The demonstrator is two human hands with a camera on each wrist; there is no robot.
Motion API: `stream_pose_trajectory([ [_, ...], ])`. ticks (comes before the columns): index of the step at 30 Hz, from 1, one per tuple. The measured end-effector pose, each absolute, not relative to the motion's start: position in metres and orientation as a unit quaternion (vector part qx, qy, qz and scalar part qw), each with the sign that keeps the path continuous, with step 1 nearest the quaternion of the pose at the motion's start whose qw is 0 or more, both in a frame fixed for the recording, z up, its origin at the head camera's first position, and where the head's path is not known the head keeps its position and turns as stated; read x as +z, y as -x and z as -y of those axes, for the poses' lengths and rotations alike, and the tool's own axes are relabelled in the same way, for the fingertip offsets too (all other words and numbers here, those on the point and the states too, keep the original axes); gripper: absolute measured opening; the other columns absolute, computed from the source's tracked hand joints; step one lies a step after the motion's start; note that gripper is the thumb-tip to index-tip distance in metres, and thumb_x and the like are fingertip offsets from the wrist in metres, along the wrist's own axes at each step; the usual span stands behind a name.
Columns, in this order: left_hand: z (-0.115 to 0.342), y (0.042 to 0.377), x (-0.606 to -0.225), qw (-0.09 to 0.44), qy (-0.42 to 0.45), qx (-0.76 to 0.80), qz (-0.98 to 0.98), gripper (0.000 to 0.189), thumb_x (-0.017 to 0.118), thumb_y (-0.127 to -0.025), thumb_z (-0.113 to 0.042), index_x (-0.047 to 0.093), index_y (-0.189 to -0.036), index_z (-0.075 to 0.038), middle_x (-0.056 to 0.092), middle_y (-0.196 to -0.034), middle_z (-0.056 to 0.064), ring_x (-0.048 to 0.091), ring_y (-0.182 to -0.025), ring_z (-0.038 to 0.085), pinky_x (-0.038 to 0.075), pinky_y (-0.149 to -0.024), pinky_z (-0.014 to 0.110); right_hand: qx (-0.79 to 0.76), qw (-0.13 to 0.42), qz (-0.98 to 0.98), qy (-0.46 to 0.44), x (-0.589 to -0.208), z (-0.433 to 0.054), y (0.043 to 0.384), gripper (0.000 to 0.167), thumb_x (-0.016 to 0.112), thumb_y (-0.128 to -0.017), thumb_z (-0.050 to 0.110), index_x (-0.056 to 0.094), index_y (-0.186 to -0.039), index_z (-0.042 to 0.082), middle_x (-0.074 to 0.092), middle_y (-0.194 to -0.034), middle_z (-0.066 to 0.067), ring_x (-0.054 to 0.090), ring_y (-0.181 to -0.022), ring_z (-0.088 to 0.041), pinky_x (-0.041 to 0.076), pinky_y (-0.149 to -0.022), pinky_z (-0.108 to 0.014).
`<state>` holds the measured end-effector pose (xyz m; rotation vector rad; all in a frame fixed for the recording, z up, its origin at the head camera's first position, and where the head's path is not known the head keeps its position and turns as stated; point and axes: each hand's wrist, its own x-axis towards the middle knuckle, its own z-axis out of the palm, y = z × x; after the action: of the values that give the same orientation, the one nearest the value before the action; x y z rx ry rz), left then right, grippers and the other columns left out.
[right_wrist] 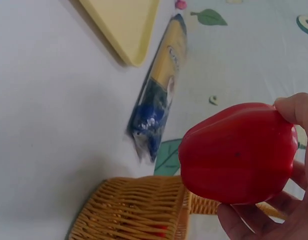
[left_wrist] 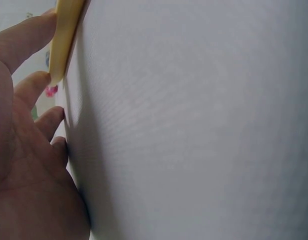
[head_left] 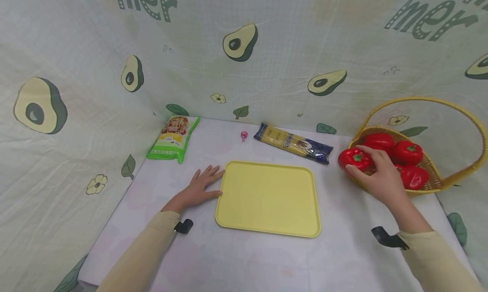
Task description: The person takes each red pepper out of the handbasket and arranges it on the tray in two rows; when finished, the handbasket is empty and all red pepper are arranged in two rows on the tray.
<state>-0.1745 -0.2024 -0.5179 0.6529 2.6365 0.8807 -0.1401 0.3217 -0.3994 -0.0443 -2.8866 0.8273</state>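
Clock centred on the flat yellow rectangular tray [head_left: 267, 198], 12 away from the person. Right hand [head_left: 381, 177] at 2 to 3 o'clock, pinching a glossy red bell pepper [head_left: 348, 158], green stem, between thumb and fingers. Pepper sits at the 9 o'clock rim of a tan woven basket [right_wrist: 124, 200] with a tall hooped handle; can't tell if it touches the rim. More red peppers [head_left: 408, 152] inside basket. Left hand [head_left: 198, 190] at 9 o'clock, palm down, fingers spread on the white cloth-covered table [head_left: 289, 262], thumb and index finger touching tray edge. Long blue-and-gold plastic packet [head_left: 293, 143] at 1 o'clock, slanted, between tray and backdrop. Pink lollipop on white stick [head_left: 244, 134] between 11 and 12. Green-and-yellow plastic food bag [head_left: 173, 139] at 10, well apart from tray. Pale avocado-print cloth backdrop [head_left: 274, 93] behind. Both sleeves [head_left: 137, 249] cream.
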Motion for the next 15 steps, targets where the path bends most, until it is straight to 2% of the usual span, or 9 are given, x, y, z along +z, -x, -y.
stream_pose_trajectory([
  [5, 0.202, 0.174, -0.517, 0.142, -0.227, 0.306, -0.914, 0.076, 0.067, -0.097, -0.045, 0.034, -0.160, -0.020, 0.018, -0.170, 0.006, 0.002, -0.157, 0.030, -0.010, -0.123, 0.054, 0.279, 0.061, 0.958, 0.010, -0.403, -0.312, 0.139, 0.079, 0.076, -0.092, 0.038, 0.038, -0.157, 0.012, 0.037, -0.148, -0.028, 0.035, -0.134, -0.052, 0.048, -0.088, -0.075],
  [15, 0.202, 0.173, -0.515, 0.144, -0.227, 0.307, -0.913, 0.076, 0.067, -0.097, -0.045, 0.033, -0.161, -0.020, 0.018, -0.170, 0.006, 0.002, -0.157, 0.030, -0.010, -0.123, 0.055, 0.289, 0.044, 0.956, -0.004, -0.413, -0.297, 0.135, 0.083, 0.078, -0.090, 0.038, 0.037, -0.157, 0.012, 0.039, -0.147, -0.026, 0.038, -0.132, -0.050, 0.052, -0.086, -0.070],
])
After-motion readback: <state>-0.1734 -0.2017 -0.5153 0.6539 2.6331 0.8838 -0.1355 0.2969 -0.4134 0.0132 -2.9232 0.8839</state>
